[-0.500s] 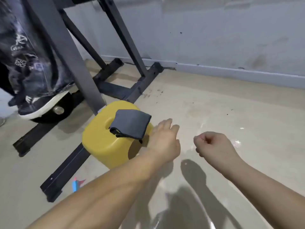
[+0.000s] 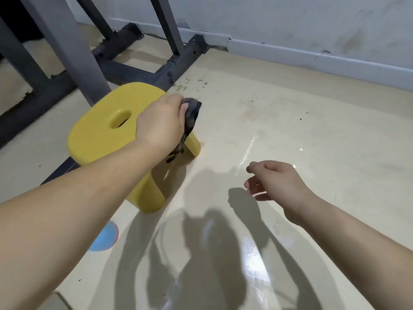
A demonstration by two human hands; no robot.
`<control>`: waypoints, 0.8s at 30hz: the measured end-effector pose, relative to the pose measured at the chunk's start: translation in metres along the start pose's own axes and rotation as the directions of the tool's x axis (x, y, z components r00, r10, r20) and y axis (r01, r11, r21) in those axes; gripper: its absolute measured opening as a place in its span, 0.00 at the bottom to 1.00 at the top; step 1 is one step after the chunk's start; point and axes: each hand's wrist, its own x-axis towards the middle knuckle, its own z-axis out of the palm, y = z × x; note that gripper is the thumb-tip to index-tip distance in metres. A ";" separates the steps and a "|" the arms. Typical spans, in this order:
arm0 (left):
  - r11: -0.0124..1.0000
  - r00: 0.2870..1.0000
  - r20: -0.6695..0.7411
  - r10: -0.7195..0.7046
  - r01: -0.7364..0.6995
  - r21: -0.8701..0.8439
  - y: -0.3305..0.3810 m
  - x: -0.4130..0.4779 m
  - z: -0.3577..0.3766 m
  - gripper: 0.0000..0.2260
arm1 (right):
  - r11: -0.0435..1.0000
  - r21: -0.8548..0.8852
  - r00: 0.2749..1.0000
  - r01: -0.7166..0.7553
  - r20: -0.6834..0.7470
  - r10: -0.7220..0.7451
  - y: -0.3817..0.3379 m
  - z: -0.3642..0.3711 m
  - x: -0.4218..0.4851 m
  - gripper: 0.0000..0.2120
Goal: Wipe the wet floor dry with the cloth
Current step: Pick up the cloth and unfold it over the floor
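1. The left hand (image 2: 159, 121) is stretched forward over the right edge of a yellow stool (image 2: 100, 135). Its fingers (image 2: 184, 106) are curled tightly round the cloth (image 2: 191, 114).
2. The cloth is dark grey and bunched up in this grip. One crumpled part comes out on the far side of the hand, and a narrow strip hangs down in front of the right leg of the stool. The cloth is in the air and does not touch the floor (image 2: 324, 121).
3. The right hand (image 2: 277, 182) hovers over the floor, well apart from the left hand and nearer to the person. Its fingers (image 2: 253, 183) are loosely bent, the thumb stands a little apart from them, and they hold nothing.
4. The floor is beige. A wet patch (image 2: 254, 260) shines near the bottom of the view, between the two forearms. A thin bright streak of water (image 2: 249, 148) lies just beyond the right hand.
5. The seat of the stool has an oval hole (image 2: 120, 119).
6. Behind the stool stands a dark metal frame (image 2: 67, 45), with its base bars lying on the floor.
7. Small dark specks (image 2: 193, 85) lie on the floor near one base bar.
8. A grey wall (image 2: 290, 21) with a pale baseboard (image 2: 312, 60) closes the far side.
9. A round blue mark (image 2: 105, 238) is on the floor beside the left forearm.
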 end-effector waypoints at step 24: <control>-0.018 0.398 0.915 0.065 0.917 -0.398 0.169 -0.148 0.070 0.29 | 0.859 0.359 0.930 -0.366 0.177 0.322 0.153 -0.097 -0.053 0.21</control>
